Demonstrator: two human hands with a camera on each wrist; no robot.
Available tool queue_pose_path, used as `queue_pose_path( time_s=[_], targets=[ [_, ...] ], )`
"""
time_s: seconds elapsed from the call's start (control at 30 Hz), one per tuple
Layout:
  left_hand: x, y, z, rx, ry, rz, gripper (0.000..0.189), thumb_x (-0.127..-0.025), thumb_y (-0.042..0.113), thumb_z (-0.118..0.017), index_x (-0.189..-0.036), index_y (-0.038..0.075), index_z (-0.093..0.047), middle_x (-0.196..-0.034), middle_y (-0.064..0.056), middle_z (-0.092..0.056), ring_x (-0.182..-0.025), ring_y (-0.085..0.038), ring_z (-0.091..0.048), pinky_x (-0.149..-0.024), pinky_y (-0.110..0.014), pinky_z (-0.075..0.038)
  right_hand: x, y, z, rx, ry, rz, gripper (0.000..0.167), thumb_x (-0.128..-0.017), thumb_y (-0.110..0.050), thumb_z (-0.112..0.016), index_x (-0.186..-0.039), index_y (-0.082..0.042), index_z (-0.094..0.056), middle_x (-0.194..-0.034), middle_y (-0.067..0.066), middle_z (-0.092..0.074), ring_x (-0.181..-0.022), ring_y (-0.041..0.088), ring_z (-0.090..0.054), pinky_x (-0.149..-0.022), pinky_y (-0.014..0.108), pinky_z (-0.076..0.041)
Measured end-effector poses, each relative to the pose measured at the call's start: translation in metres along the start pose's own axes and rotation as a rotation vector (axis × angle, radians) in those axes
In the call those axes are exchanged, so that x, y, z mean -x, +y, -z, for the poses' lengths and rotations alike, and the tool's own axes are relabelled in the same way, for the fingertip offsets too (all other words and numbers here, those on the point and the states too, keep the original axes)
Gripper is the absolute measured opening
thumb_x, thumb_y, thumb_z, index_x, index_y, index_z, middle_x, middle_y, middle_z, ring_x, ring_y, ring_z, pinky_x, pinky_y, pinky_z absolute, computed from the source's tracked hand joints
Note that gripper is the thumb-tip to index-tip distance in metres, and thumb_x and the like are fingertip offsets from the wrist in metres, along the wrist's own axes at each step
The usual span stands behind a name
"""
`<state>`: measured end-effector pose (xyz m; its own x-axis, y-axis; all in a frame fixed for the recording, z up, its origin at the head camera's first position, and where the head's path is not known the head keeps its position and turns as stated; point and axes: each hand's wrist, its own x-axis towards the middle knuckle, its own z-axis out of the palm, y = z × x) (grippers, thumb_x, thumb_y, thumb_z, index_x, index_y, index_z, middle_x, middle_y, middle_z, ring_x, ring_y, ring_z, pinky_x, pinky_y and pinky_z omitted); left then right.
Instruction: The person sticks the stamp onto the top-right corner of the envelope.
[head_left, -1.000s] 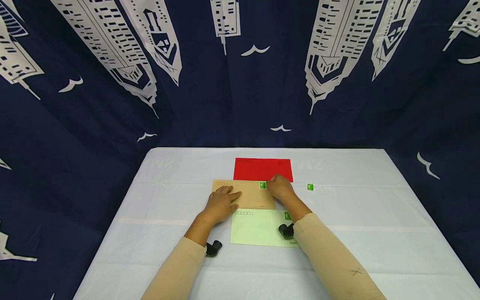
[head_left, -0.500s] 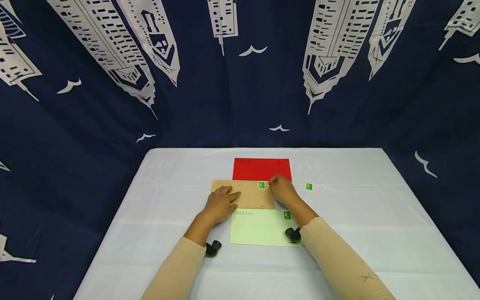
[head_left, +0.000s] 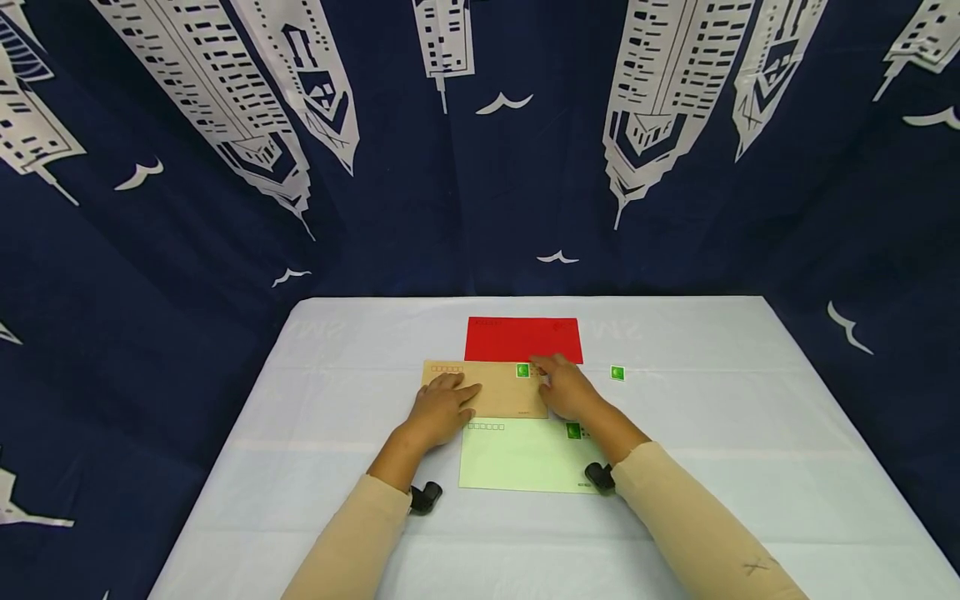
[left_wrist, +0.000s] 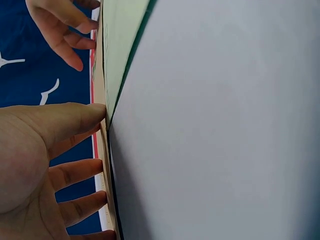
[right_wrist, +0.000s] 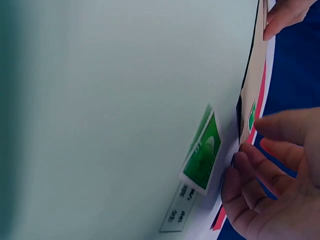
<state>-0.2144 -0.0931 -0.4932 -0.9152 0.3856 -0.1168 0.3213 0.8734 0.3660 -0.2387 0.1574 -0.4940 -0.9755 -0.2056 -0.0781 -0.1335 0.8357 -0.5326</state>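
A tan envelope (head_left: 498, 402) lies in the middle of the table, with a green stamp (head_left: 522, 370) at its upper right corner. My left hand (head_left: 442, 410) rests on its left part, fingers spread, fingertips and thumb on the paper in the left wrist view. At the right edge is my right hand (head_left: 568, 390). Its index finger reaches to the corner beside the stamp. In the right wrist view the thumb tip overlaps the edge of that stamp (right_wrist: 252, 116), the other fingers are loosely bent, and nothing shows pinched between them.
Nearer me lies a pale green envelope (head_left: 517, 460) bearing its own green stamp (head_left: 573, 431). A red envelope (head_left: 517, 337) lies beyond the tan one. To the right, a loose green stamp (head_left: 617, 373) sits on the white tabletop (head_left: 712, 417). Behind hangs a dark blue cloth (head_left: 480, 183).
My right hand's bunched fingers drew slightly right, then straightened out at the tan envelope's corner, while its forearm swung right. My left hand stays in place.
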Motion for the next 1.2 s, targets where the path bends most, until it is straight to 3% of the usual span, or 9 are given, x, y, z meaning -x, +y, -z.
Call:
queue_pose_path(
  time_s=[0.33, 0.57, 0.83, 1.2],
  targets=[
    [-0.001, -0.001, -0.001, 0.001, -0.003, -0.001, 0.048, -0.101, 0.028, -0.062, -0.148, 0.021, -0.055, -0.159, -0.014, -0.041, -0.151, -0.037, -0.031, -0.121, -0.064, -0.027, 0.006, -0.003, 0.0, 0.137, -0.059, 0.049, 0.068, -0.094, -0.012, -0.066, -0.157, -0.015, -0.039, -0.128, 0.014, -0.056, -0.111, 0.029, -0.051, -0.095, 0.043, -0.052],
    [-0.001, -0.001, -0.002, -0.004, -0.002, 0.004, 0.048, -0.101, 0.029, -0.061, -0.148, 0.022, -0.055, -0.159, -0.014, -0.041, -0.151, -0.037, -0.031, -0.121, -0.063, -0.028, 0.009, -0.002, -0.003, 0.235, -0.06, 0.105, 0.064, -0.098, -0.013, -0.061, -0.157, -0.015, -0.038, -0.132, 0.013, -0.051, -0.107, 0.026, -0.047, -0.089, 0.041, -0.047],
    [-0.001, 0.0, -0.001, 0.002, -0.002, 0.001, 0.048, -0.101, 0.029, -0.062, -0.148, 0.021, -0.055, -0.16, -0.014, -0.041, -0.152, -0.038, -0.031, -0.121, -0.064, -0.027, 0.011, -0.003, -0.003, 0.31, -0.066, 0.133, 0.058, -0.099, -0.013, -0.057, -0.155, -0.014, -0.043, -0.124, 0.01, -0.049, -0.098, 0.024, -0.044, -0.077, 0.035, -0.043],
    [0.0, -0.001, 0.0, 0.003, -0.003, -0.003, 0.048, -0.101, 0.029, -0.061, -0.148, 0.021, -0.054, -0.16, -0.014, -0.041, -0.152, -0.038, -0.031, -0.121, -0.064, -0.027, 0.012, -0.004, -0.004, 0.363, -0.072, 0.136, 0.054, -0.101, -0.016, -0.054, -0.154, -0.016, -0.044, -0.127, 0.01, -0.048, -0.102, 0.025, -0.044, -0.079, 0.038, -0.045]
  ],
)
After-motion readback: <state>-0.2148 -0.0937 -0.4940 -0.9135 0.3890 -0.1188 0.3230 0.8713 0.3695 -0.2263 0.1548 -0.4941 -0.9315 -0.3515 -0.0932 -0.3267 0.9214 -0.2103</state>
